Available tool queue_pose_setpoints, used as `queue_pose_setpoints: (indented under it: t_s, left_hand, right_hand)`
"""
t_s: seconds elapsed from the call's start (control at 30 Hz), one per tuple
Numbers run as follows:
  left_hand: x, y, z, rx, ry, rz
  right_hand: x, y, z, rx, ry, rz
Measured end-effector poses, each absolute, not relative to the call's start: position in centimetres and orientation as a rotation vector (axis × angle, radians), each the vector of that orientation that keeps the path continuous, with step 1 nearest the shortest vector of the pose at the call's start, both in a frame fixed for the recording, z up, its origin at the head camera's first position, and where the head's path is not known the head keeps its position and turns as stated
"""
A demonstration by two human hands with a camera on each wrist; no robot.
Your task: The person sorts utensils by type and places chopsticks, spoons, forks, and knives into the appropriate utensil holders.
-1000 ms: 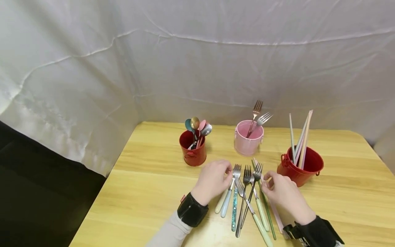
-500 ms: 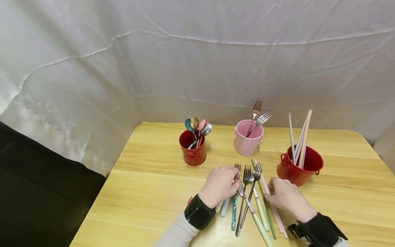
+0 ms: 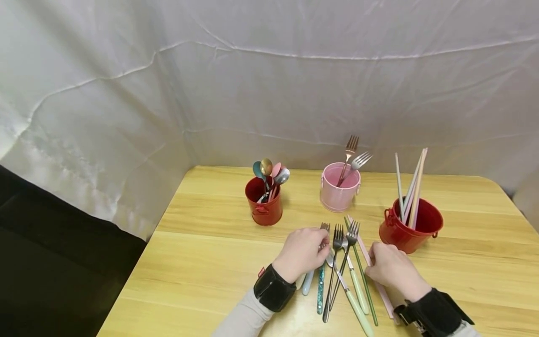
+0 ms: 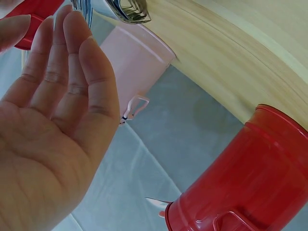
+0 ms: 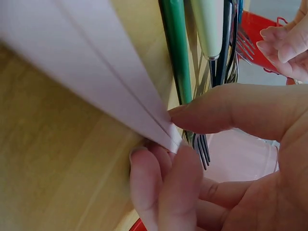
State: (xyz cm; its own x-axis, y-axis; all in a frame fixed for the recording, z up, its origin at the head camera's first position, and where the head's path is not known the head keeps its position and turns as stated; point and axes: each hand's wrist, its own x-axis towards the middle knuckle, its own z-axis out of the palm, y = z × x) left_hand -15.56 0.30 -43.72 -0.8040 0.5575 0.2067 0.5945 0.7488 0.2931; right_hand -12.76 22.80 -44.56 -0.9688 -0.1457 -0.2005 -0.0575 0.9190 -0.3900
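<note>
My right hand pinches a pair of pink chopsticks between thumb and fingers, their near ends lying close over the table. Just left of them is a green chopstick. My left hand hovers at the left side of a pile of forks, covering parts of a fork with a light blue handle and one with a teal patterned handle. In the left wrist view its fingers are nearly straight, thumb apart, tips by fork tines. Dark forks and pale green-handled forks lie between both hands.
Behind the left hand stands a red bucket of spoons. A pink bucket with two forks is at the back middle. Another red bucket, holding several chopsticks, stands just behind the right hand. A grey cloth hangs behind the wooden table.
My left hand has shifted right and a little nearer over the forks. The right hand has come down onto the pink chopsticks and closed its fingers on them; their near ends moved slightly right.
</note>
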Motion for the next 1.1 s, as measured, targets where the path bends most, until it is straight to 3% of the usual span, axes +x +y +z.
queue_pose_setpoints:
  t_s: [1.1]
  left_hand:
    - [-15.86, 0.11, -44.04, -0.903, -2.893, -0.546]
  right_hand:
    - [-12.57, 23.68, -44.70, -0.103, 2.788, -0.633]
